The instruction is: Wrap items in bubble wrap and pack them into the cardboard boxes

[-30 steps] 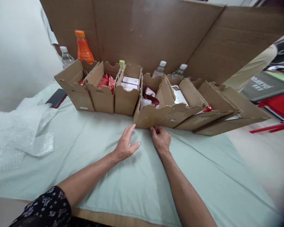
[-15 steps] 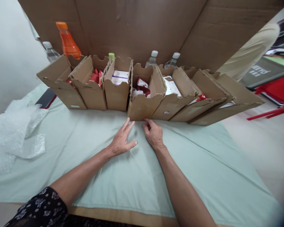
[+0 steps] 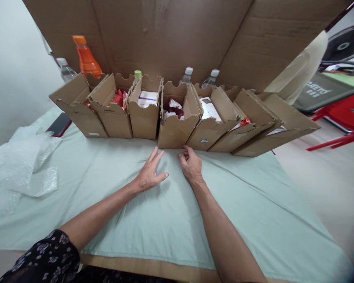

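Observation:
My left hand [image 3: 150, 173] hovers low over the pale green cloth [image 3: 129, 228], fingers spread and nothing in it. Its fingertips point at the foot of the middle cardboard box [image 3: 177, 133], which contains a dark red and white packet [image 3: 176, 108]. My right hand [image 3: 192, 167] is at the front of the same box; its index finger reaches to the lower edge while the other fingers curl in. I see nothing held there. Beside it on the right stands a cardboard box [image 3: 212, 133] with a white carton [image 3: 210, 109] inside.
Several more open boxes form the row, including one with white-and-purple cartons [image 3: 148, 99]. Behind them stand an orange bottle [image 3: 87, 61], clear bottles and a tall cardboard panel [image 3: 177, 35]. Bubble wrap [image 3: 23, 169] and a phone [image 3: 59, 125] lie left. A red chair [image 3: 346, 112] is right.
The camera view has shifted slightly, so the boxes sit a little lower and the right end further left. Both hands keep nearly the same pose, the left still spread, the right still curled.

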Demonstrator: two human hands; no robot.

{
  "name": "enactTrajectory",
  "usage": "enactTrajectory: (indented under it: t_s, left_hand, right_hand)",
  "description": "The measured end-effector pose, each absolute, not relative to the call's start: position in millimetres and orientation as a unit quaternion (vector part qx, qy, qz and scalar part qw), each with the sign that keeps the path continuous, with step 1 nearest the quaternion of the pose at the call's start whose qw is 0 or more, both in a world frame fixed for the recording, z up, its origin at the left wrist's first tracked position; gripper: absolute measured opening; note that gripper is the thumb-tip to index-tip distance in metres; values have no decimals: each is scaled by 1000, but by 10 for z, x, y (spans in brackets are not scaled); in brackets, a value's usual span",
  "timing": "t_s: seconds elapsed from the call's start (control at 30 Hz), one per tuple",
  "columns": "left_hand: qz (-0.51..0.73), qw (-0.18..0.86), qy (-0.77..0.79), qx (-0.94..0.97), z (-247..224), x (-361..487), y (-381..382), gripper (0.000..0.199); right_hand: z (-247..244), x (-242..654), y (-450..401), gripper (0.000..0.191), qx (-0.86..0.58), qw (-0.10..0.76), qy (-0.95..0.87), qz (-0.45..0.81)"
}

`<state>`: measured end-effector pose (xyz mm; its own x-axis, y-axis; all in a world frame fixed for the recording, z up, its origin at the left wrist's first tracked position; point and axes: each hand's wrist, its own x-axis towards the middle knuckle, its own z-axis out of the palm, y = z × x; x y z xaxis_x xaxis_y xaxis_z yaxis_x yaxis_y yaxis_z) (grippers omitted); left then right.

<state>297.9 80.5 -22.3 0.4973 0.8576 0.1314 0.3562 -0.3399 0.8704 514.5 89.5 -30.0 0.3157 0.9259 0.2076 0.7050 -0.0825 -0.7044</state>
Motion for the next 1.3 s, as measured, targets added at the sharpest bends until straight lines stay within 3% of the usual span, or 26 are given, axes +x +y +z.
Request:
enactTrajectory:
  t_s: [0.3,0.47,0.7,1.3]
  left_hand:
    - [314,425,438,728,-226,3207,1057,99]
    - [356,380,451,725,-399,3342,1068,97]
    - [380,395,448,706,-489,3314,1205,95]
    - [329,394,439,738,-370,3184,1331,91]
  right_hand:
    - [-269,5141,905,57,-725,370,-559,158]
    - [-279,5157,911,62,-720,364,-565,171]
    - [-256,5180,946,65,-708,352,-583,186]
    - [-143,5215,976,70,-703,333,-589,220]
